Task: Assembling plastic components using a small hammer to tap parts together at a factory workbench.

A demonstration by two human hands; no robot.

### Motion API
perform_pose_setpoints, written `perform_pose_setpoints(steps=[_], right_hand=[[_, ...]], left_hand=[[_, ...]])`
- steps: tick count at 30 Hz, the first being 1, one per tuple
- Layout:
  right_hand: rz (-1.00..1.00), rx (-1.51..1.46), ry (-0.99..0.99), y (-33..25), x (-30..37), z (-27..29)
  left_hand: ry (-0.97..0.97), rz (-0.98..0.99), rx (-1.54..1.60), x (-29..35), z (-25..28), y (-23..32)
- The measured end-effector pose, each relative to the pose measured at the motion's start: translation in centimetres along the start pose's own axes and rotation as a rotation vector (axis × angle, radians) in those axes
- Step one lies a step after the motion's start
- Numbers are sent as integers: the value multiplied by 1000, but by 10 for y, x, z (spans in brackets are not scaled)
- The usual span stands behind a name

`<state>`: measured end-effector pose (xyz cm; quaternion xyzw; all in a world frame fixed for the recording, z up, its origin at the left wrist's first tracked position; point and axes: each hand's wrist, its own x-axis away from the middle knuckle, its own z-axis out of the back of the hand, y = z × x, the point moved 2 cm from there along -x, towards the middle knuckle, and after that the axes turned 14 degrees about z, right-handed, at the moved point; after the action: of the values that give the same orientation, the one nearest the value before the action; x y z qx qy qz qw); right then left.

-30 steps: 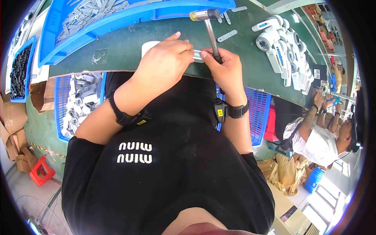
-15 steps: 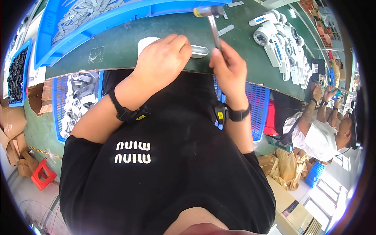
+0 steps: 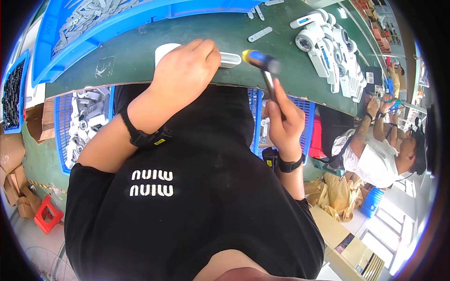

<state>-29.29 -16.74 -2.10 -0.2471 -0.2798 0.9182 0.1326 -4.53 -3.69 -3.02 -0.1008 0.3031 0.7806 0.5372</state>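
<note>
On the green bench, near its front edge, my left hand (image 3: 188, 68) is closed over a white plastic housing (image 3: 164, 50) with a rounded end and a long hollow handle. The handle sticks out to the right of my fingers; the middle of the housing is hidden beneath them. My right hand (image 3: 287, 119) grips a mallet (image 3: 262, 62), fingers wrapped round the shaft. Its head, yellow at one end and dark at the other, is smeared by motion just right of the handle's tip, apart from it.
A blue tray (image 3: 108, 33) of grey flat strips stands at the back left. Loose strips (image 3: 260, 34) lie beyond the mallet. White housings (image 3: 328, 56) are piled on the right. Blue baskets (image 3: 61, 136) of similar parts sit below the bench edge. Another person (image 3: 375, 157) works at far right.
The mallet has swung down and toward me, and my right hand has come back past the bench edge. My left hand still holds the housing in much the same place.
</note>
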Motion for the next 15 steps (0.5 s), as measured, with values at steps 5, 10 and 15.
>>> perform_pose_setpoints(steps=[5, 10, 15], right_hand=[[63, -38, 67, -12, -11, -7], [-36, -238, 249, -10, -2, 0], [-67, -16, -122, -5, -10, 0]], left_hand=[[7, -6, 4, 0, 1, 0], [-41, 65, 87, -1, 4, 2], [-102, 86, 68, -3, 7, 1]])
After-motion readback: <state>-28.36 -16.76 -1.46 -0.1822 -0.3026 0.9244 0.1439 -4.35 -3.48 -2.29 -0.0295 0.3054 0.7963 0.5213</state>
